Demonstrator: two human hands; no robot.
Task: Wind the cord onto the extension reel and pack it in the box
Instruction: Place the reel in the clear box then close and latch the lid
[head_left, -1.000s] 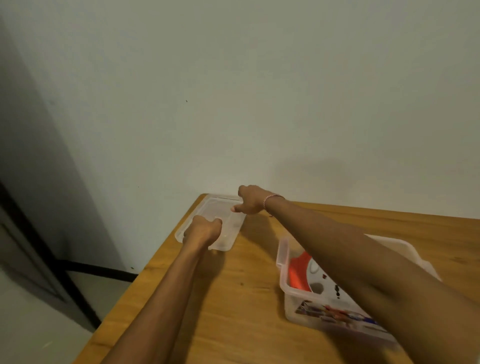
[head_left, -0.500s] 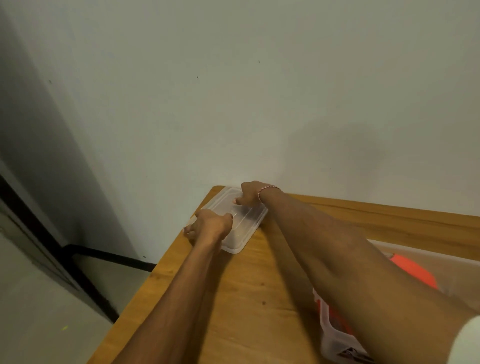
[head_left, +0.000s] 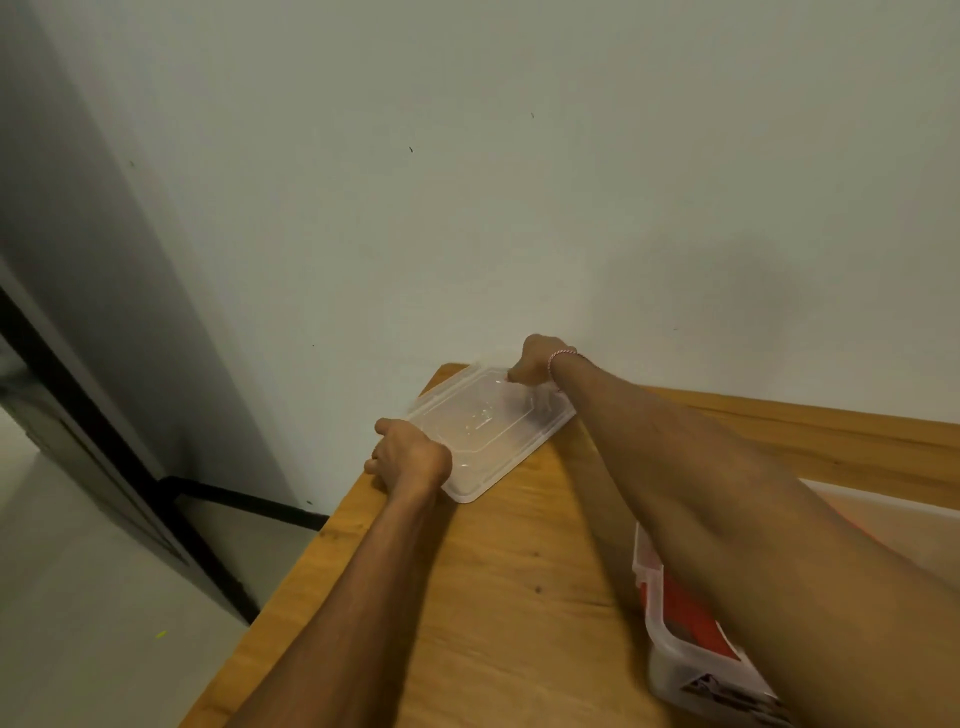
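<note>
I'm leaning over a wooden table (head_left: 467, 597) pushed into the corner against a plain pale wall (head_left: 519, 208), with a grey floor (head_left: 78, 597) and a dark-framed panel (head_left: 78, 415) off to my left. My left hand (head_left: 410, 457) curls round the near end of the clear plastic lid (head_left: 488, 431) at the table's far corner, and my right hand (head_left: 532, 358), bracelet (head_left: 561, 356) at the wrist, pinches its far edge. The clear box (head_left: 675, 639) holding the orange reel (head_left: 691, 618) sits near the right edge, under my right forearm
</note>
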